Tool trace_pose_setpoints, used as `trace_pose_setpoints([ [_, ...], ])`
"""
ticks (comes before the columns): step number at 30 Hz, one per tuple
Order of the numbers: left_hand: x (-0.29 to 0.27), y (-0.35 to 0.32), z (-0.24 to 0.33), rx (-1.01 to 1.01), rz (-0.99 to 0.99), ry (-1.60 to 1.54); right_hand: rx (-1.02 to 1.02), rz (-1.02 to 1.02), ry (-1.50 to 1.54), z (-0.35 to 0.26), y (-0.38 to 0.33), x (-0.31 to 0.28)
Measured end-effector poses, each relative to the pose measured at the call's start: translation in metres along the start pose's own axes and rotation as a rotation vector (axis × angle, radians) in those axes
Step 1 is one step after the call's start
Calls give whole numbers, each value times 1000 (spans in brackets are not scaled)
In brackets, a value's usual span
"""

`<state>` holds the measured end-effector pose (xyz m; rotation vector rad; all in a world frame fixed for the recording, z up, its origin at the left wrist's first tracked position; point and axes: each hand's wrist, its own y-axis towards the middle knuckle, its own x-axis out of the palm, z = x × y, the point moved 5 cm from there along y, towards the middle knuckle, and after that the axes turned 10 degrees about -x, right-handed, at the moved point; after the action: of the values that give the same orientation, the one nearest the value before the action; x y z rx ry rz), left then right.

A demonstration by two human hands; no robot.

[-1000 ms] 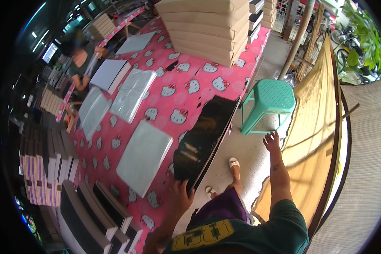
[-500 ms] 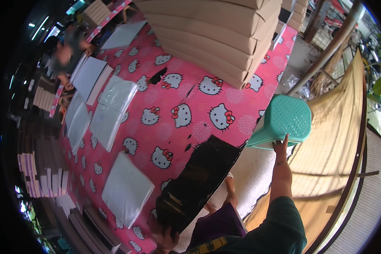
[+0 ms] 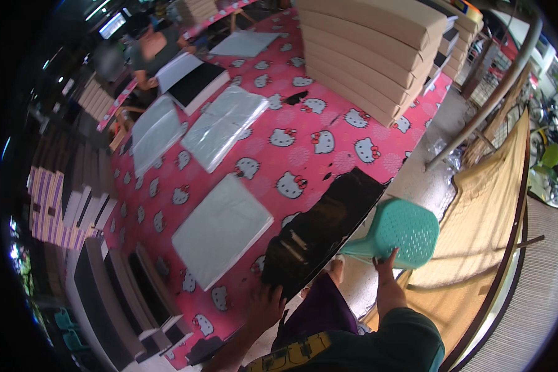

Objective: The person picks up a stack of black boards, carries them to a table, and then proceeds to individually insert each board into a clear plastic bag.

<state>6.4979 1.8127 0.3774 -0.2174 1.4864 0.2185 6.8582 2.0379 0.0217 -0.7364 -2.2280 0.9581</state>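
My right hand [image 3: 385, 266] grips the near edge of a green plastic stool [image 3: 406, 232] with a perforated seat, beside the table's right edge. My left hand [image 3: 268, 305] rests with its fingers spread at the near end of a glossy black sheet [image 3: 322, 226] that covers the table's edge. Left of that sheet, a flat stack in clear plastic [image 3: 223, 230] lies on the pink patterned tablecloth [image 3: 319, 162]. Two more plastic-covered flat pieces are farther off, the wider one [image 3: 224, 127] being the nearer to the middle.
Tall brown cardboard stacks [image 3: 366, 56] stand on the table's far side. At the far left, another person [image 3: 158, 56] handles a thick open book [image 3: 195, 84]. Dark stacked books [image 3: 115, 297] line the near left. A tan mat screen [image 3: 471, 217] and a slanted pole [image 3: 496, 87] are on the right.
My right hand has drawn the stool nearer to me along the table's edge. The left hand stays by the black sheet. At the far book, a black page or cover now shows. My view has shifted.
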Motion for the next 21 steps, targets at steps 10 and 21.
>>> trace_pose_setpoints([
  [10,-22,-14,-6,39,129,-63,783,-770,-834,111,-160,-65],
  [21,-29,-17,-12,72,166,-100,104,-284,-1512,-43,-60,-43],
])
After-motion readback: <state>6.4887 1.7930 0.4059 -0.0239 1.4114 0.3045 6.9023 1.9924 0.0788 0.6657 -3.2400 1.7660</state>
